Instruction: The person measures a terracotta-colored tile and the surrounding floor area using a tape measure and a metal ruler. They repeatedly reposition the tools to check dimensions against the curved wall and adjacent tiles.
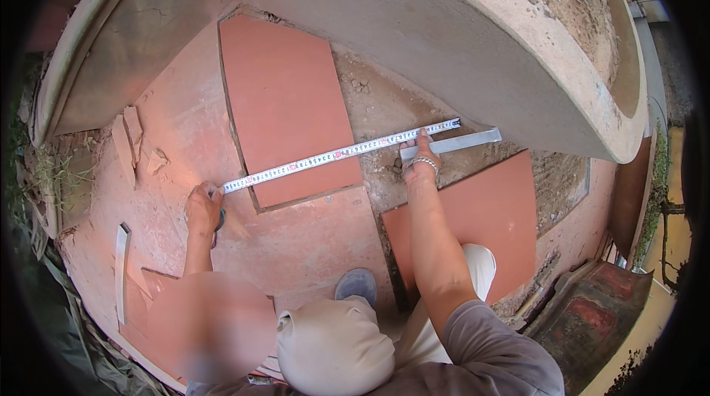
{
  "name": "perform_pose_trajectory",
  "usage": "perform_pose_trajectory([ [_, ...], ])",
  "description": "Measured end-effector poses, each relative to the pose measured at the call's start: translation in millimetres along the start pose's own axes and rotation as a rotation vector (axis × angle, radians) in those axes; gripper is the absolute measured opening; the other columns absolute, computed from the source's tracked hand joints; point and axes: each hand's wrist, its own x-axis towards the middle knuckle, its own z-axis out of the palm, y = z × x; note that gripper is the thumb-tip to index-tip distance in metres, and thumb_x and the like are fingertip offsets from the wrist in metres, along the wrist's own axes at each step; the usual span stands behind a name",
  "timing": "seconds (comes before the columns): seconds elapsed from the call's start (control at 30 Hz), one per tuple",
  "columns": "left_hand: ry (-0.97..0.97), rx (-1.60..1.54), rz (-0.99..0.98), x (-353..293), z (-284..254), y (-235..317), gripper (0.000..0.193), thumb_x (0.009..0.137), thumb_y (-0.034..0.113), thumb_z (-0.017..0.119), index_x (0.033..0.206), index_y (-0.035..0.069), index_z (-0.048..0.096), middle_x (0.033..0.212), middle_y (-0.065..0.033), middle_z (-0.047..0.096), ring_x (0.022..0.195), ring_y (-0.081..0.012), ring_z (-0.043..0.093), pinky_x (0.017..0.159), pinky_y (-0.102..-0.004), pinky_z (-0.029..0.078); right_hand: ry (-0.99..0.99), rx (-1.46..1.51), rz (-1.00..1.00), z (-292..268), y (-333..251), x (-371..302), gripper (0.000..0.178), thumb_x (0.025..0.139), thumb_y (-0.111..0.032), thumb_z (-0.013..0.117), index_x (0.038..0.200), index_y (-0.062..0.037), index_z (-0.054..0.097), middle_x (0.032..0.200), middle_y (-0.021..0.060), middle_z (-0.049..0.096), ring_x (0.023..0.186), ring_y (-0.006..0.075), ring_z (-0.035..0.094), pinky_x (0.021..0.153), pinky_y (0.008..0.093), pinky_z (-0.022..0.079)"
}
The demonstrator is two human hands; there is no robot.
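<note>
A white tape measure (325, 156) is drawn out across a red tile (285, 93) and the rough bare strip beside it. Its near-left end is in my left hand (202, 210), which is closed, with a bit of dark casing showing below the fingers. My right hand (421, 158), wearing a beaded bracelet, pinches the blade close to its far end. Against that same hand lies a flat silver metal bar (470, 141), pointing right toward the curved concrete wall; whether the fingers grip it too is unclear. A second red tile (473, 226) lies under my right forearm.
A curved concrete planter wall (473, 41) rises at the far side. Broken tile pieces (127, 141) lie at the left, and another metal strip (122, 270) rests nearer me. Curved dark roof-like pieces (592, 315) sit at the right. Part of the lower left is blurred.
</note>
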Motion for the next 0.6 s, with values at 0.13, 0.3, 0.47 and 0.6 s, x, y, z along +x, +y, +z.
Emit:
perform_pose_trajectory([
  [0.13,-0.005,0.029,-0.009,1.8,1.4,-1.2,0.023,0.086,0.024,0.072,0.089,0.002,0.066,0.091,-0.0218,0.066,0.089,-0.0409,0.064,0.08,-0.0478,0.05,0.023,-0.006,0.019,0.2,0.7,3.8,0.03,0.094,-0.019,0.07,0.117,-0.0034,0.059,0.094,0.0046,0.062,0.078,0.0154,0.061,0.069,0.0321,0.056],
  [0.3,0.02,-0.006,0.006,6.3,2.1,1.9,0.023,0.086,0.024,0.072,0.091,0.002,0.067,0.093,-0.0224,0.067,0.091,-0.0412,0.064,0.081,-0.0477,0.051,-0.006,-0.002,0.011,4.0,-1.5,6.4,0.032,0.094,-0.019,0.07,0.119,-0.0034,0.059,0.094,0.0043,0.061,0.079,0.015,0.061,0.069,0.0318,0.056],
  [0.47,0.021,-0.01,0.012,5.4,0.7,2.0,0.023,0.086,0.024,0.072,0.092,0.002,0.068,0.095,-0.0221,0.067,0.092,-0.0412,0.065,0.082,-0.0477,0.05,-0.002,-0.003,0.012,4.8,-2.4,4.3,0.033,0.094,-0.019,0.071,0.12,-0.0035,0.059,0.096,0.0042,0.061,0.081,0.0153,0.061,0.07,0.0323,0.056],
  [0.6,0.007,-0.024,0.009,6.0,0.3,0.7,0.022,0.086,0.024,0.072,0.092,0.003,0.068,0.095,-0.0218,0.067,0.092,-0.041,0.065,0.083,-0.048,0.05,-0.011,0.006,0.011,4.5,-2.9,4.0,0.033,0.094,-0.019,0.071,0.12,-0.0035,0.059,0.096,0.0043,0.062,0.081,0.0156,0.061,0.07,0.033,0.056],
])
